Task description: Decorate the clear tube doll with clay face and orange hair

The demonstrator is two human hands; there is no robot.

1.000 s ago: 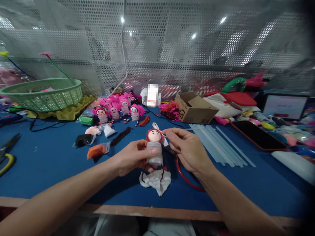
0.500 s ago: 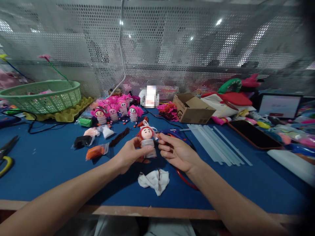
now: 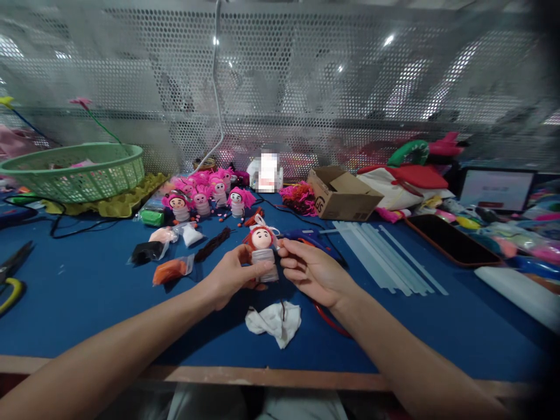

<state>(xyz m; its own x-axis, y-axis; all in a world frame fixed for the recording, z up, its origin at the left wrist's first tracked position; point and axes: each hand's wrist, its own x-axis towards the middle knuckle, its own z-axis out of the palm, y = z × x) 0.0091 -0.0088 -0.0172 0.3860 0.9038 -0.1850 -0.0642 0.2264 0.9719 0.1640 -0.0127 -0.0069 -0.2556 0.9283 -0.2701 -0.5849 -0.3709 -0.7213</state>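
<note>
My left hand (image 3: pixel 236 272) is wrapped round the white ribbed body of a small doll (image 3: pixel 262 240), which stands upright facing me. The doll has a round pale head with drawn features, reddish hair and a white bow on top. At the right side of its head, the thumb and forefinger of my right hand (image 3: pixel 312 271) are pinched together, with the other fingers curled in. What that pinch holds, if anything, is too small to make out. A crumpled white cloth (image 3: pixel 275 324) lies just below the doll, a dark strand on it.
Several pink-haired dolls (image 3: pixel 201 201) stand behind. Packets of clay (image 3: pixel 170 271) and dark yarn (image 3: pixel 213 244) lie left, with scissors (image 3: pixel 13 280) farther out. To the right are a blue glue gun (image 3: pixel 308 235), translucent glue sticks (image 3: pixel 385 256), a cardboard box (image 3: pixel 350 201) and a phone (image 3: pixel 455 239).
My right fingertips have shifted very slightly at the doll's head, staying pinched. The doll and my left hand have hardly moved.
</note>
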